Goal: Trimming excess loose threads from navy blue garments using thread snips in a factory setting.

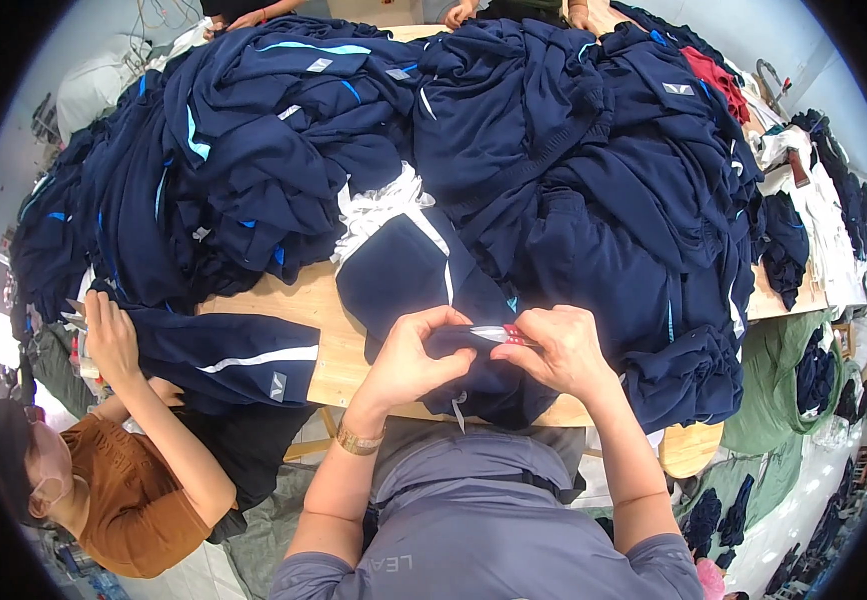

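Note:
Just in front of my waist, my left hand (416, 362) pinches the edge of a navy garment (394, 275) between thumb and fingers. The garment has a white stripe and hangs over the table's near edge. My right hand (566, 348) is closed around small thread snips (510, 334) with red handles. Their metal blades point left and lie against the fabric at my left fingertips. Whether the blades touch a thread is too small to tell. A pale strip dangles from the garment below my hands.
Large heaps of navy clothing (554, 130) cover much of the wooden table (339, 345). Crumpled white cloth (382, 208) lies mid-table. At left, a co-worker in a brown shirt (139, 470) handles a navy piece (224, 345). Other people's hands (461, 13) show at the far edge. Green sheeting (774, 390) lies right.

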`<state>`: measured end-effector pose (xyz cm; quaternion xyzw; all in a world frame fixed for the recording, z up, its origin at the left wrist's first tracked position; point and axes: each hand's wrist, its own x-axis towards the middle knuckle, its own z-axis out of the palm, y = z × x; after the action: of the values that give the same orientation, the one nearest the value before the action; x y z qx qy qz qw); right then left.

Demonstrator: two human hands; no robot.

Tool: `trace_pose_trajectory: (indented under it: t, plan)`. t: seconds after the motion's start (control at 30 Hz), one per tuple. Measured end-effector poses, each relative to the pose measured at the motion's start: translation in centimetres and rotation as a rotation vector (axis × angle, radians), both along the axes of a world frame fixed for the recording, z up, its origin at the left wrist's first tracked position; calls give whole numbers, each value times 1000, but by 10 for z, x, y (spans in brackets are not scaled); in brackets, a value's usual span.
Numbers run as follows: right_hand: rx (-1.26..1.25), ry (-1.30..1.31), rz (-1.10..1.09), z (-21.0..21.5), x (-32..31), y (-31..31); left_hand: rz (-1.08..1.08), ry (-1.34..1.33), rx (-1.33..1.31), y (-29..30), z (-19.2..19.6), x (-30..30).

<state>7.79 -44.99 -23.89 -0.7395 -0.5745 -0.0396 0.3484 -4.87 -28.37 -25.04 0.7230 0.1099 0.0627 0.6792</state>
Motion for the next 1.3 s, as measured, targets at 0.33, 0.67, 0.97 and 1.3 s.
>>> trace_pose_trajectory:
  t: [0.33, 0.67, 0.97, 1.3]
  plan:
    - [35, -36, 9, -8, 3, 0, 23, 29, 141, -2, 6, 2]
    - [11, 29, 55, -6, -2, 0, 57, 17, 346, -9, 20, 2]
    - [63, 6, 69, -8, 0, 4, 31, -1, 351, -8, 21, 5]
    - [331, 1134, 30, -50, 15, -3, 14, -44, 39, 3, 1, 4]
